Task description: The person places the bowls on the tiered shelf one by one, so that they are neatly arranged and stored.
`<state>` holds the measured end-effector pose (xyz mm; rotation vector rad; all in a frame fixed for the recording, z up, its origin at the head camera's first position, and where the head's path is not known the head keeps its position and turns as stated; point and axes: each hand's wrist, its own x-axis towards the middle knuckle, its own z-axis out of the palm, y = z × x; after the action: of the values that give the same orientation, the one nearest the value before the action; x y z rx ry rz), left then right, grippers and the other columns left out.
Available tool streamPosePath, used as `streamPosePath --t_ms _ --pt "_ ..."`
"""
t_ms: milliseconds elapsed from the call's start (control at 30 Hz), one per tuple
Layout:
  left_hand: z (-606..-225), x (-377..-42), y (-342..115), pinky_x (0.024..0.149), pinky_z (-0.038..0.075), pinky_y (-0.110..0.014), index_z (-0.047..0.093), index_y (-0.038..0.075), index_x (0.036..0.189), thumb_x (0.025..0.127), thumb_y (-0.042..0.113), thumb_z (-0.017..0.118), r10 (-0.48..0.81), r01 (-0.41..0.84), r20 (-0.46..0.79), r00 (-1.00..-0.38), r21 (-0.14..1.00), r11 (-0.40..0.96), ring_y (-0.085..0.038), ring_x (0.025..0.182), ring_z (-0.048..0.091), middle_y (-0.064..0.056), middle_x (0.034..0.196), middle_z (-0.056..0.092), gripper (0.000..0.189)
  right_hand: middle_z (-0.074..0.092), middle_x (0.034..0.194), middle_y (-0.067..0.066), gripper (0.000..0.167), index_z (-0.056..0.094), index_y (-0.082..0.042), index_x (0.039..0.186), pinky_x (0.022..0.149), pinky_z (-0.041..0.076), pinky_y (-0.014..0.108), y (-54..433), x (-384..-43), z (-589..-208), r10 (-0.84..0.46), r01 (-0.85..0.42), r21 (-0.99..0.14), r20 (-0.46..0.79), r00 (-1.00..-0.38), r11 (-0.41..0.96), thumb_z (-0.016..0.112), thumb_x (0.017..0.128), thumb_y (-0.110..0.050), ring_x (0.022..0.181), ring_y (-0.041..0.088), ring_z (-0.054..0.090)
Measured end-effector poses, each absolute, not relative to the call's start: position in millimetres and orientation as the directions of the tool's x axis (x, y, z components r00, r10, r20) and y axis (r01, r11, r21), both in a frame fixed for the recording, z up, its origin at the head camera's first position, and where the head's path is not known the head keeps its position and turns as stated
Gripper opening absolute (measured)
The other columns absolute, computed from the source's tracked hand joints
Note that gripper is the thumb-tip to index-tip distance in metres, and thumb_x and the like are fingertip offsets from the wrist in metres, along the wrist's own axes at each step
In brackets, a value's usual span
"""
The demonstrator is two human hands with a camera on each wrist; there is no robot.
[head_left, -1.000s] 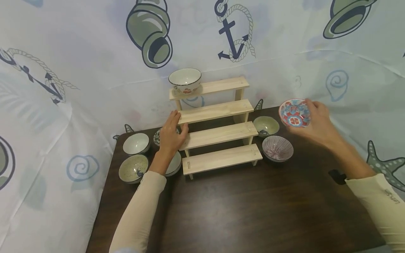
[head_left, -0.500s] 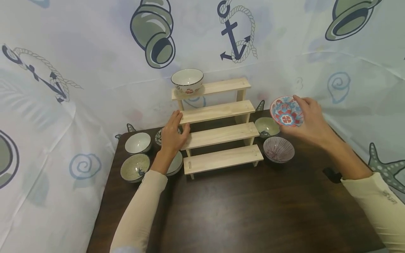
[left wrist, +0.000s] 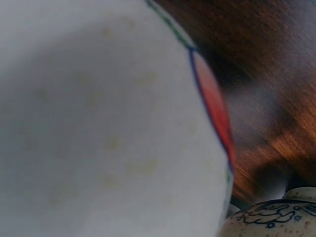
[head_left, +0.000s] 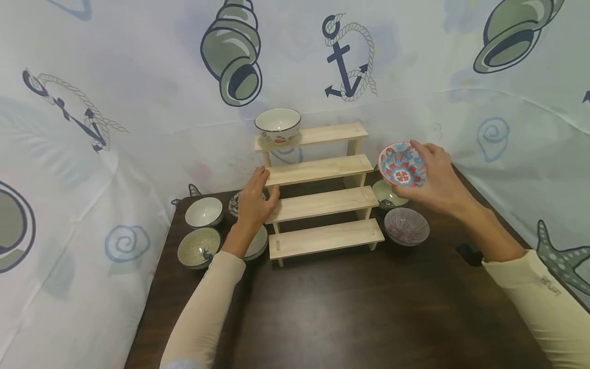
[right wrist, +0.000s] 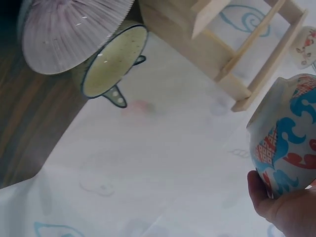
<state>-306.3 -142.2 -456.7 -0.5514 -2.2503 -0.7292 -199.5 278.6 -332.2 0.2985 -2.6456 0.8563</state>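
Observation:
In the head view my right hand [head_left: 440,182] grips a red, blue and white patterned bowl [head_left: 402,165] by its right side. The bowl is in the air, its inside facing the camera, just right of a four-step wooden stand [head_left: 327,236]. The right wrist view shows the bowl's outer wall [right wrist: 286,143] and part of that hand at its edge. My left hand [head_left: 255,202] touches the stand's left end with its fingers extended and the thumb apart. A white bowl with a dark rim [head_left: 278,125] sits on the top step's left end.
Left of the stand are a white bowl [head_left: 204,212], a speckled bowl [head_left: 199,248] and others partly behind my left arm. To its right stand a green bowl [head_left: 387,195] and a purple-streaked bowl [head_left: 406,226]. A printed cloth [head_left: 415,61] hangs behind the dark table [head_left: 322,312].
My right hand has carried the patterned bowl leftward, closer to the stand. The left hand stays at the stand's left end. The head view has shifted slightly.

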Motion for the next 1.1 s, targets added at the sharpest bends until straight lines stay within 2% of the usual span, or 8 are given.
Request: streamPosePath --t_ms 267,567,800,1100 --pt "-457 -305 -145 0.102 0.054 -0.058 0.063 -0.003 0.137 0.097 0.028 0.063 0.144 0.554 0.748 -0.648 0.334 0.762 -0.037 0.139 0.056 -0.02 0.147 0.06 0.051 0.033 0.154 0.029 0.104 0.03 -0.009 0.162 0.097 0.044 0.064 259 -206 -324 -0.113 -0.302 -0.54 0.355 -0.928 0.785 0.083 0.076 -0.034 0.137 0.044 0.033" --pt "-457 -308 -140 0.103 0.053 -0.058 0.063 -0.003 0.138 0.098 0.03 0.06 0.159 0.575 0.75 -0.642 0.334 0.747 -0.037 0.141 0.055 -0.022 0.146 0.06 0.051 0.033 0.153 0.029 0.105 0.029 -0.011 0.162 0.1 0.042 0.064 253 -213 -320 -0.112 -0.306 -0.534 0.364 -0.925 0.788 0.083 0.075 -0.036 0.137 0.043 0.032" --pt "-459 -308 -139 0.097 0.056 -0.059 0.064 -0.003 0.136 0.099 0.029 0.06 0.151 0.582 0.767 -0.623 0.326 0.745 -0.037 0.138 0.057 -0.02 0.145 0.061 0.049 0.032 0.154 0.032 0.107 0.029 -0.009 0.162 0.1 0.041 0.066 247 -220 -316 -0.137 -0.318 -0.523 0.355 -0.925 0.791 0.083 0.075 -0.037 0.136 0.046 0.032" --pt "-459 -310 -137 0.097 0.056 -0.059 0.065 -0.004 0.135 0.097 0.027 0.062 0.15 0.591 0.778 -0.61 0.319 0.741 -0.037 0.138 0.057 -0.021 0.145 0.061 0.049 0.033 0.153 0.032 0.104 0.031 -0.006 0.161 0.099 0.04 0.064 239 -232 -306 -0.146 -0.339 -0.502 0.384 -0.912 0.796 0.082 0.075 -0.036 0.135 0.046 0.034"
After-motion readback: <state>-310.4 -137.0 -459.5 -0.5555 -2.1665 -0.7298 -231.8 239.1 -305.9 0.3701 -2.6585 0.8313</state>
